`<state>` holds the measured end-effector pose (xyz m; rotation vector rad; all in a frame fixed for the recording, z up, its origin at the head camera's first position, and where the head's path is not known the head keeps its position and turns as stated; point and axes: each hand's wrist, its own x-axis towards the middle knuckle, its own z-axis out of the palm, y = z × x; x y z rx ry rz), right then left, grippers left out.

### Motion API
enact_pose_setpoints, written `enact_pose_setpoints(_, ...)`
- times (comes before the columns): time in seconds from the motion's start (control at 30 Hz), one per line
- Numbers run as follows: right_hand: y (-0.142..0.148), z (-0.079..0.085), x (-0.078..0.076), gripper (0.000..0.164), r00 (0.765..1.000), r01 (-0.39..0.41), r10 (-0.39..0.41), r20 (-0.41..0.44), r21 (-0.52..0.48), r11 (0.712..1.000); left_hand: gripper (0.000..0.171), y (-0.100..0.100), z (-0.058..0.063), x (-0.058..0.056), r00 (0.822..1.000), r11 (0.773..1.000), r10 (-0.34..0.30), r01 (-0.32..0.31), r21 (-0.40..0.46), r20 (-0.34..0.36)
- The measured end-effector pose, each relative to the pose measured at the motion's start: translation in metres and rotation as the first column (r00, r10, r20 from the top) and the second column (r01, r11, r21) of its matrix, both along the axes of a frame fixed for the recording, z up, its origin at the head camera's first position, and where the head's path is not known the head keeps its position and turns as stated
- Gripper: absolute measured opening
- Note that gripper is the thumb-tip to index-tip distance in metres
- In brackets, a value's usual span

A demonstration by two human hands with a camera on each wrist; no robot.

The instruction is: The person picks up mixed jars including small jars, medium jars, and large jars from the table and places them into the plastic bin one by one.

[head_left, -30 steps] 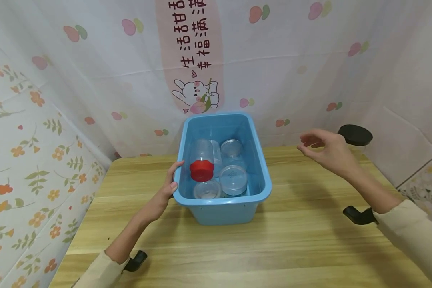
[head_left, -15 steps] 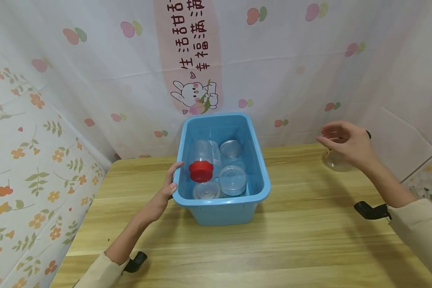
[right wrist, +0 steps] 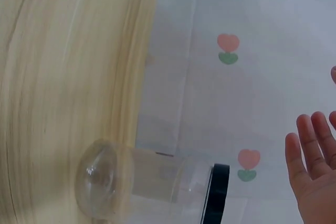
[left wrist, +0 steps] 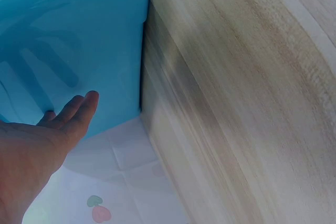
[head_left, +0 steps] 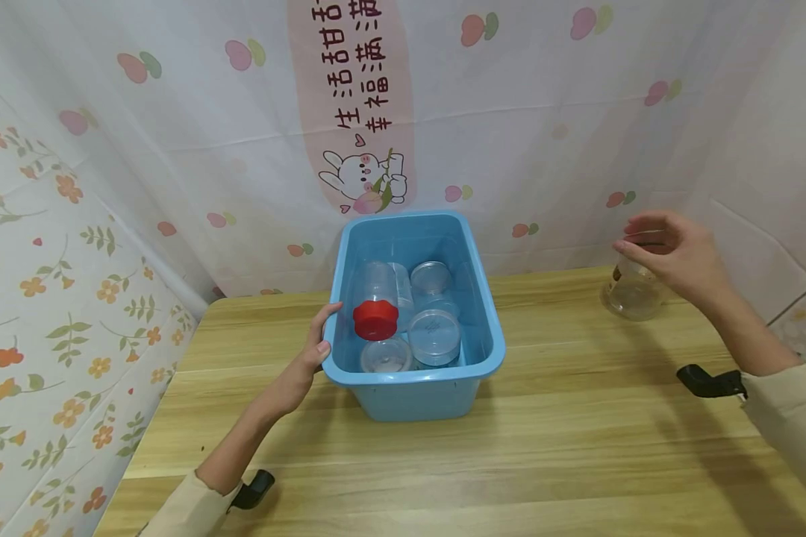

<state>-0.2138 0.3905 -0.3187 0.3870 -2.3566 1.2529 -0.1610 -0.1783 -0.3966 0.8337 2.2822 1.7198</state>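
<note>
A blue plastic bin (head_left: pixel 413 399) stands mid-table, holding several clear plastic jars. One jar has a red lid (head_left: pixel 376 321); a clear-lidded jar (head_left: pixel 433 339) sits beside it. My left hand (head_left: pixel 295 380) rests at the bin's left side, thumb and forefinger at the rim; in the left wrist view its fingers lie fairly straight along the outer wall. At the back right stands another clear jar (head_left: pixel 634 294), whose black lid (right wrist: pixel 217 195) shows in the right wrist view. My right hand (head_left: pixel 685 257) is by its top, fingers loosely bent and holding nothing, apart from the lid.
Wood-grain tabletop (head_left: pixel 403 477) spreads around the bin and jar. A white patterned cloth (head_left: pixel 510 149) hangs along the back edge, and a flowered cloth (head_left: pixel 60 313) borders the left side.
My right hand has moved to the right and slightly away from me, passing in front of the black-lidded jar. My left hand and the bin have stayed put.
</note>
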Motion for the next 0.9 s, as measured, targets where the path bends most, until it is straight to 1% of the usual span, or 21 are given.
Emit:
enact_pose_setpoints(0.17,0.007,0.004,-0.003,0.037,1.000,0.015,-0.014,0.024,-0.019,1.000,0.060,0.000,-0.001,-0.001,1.000,1.000,-0.005,0.005,0.009,0.001)
enact_pose_setpoints(0.43,0.012,0.008,-0.004,0.038,0.997,0.060,-0.060,0.047,0.000,0.998,0.060,0.000,-0.001,0.000,1.000,1.000,-0.005,0.005,0.007,0.004)
enact_pose_setpoints(0.63,0.020,0.009,-0.004,0.037,0.995,0.086,-0.083,0.063,-0.031,0.996,0.059,-0.001,-0.001,0.000,1.000,1.000,-0.010,0.010,0.006,0.003)
enact_pose_setpoints(0.9,0.032,0.004,-0.006,0.045,0.991,0.124,-0.120,0.060,-0.064,0.990,0.059,-0.001,0.001,-0.001,1.000,1.000,-0.011,0.011,0.003,0.012)
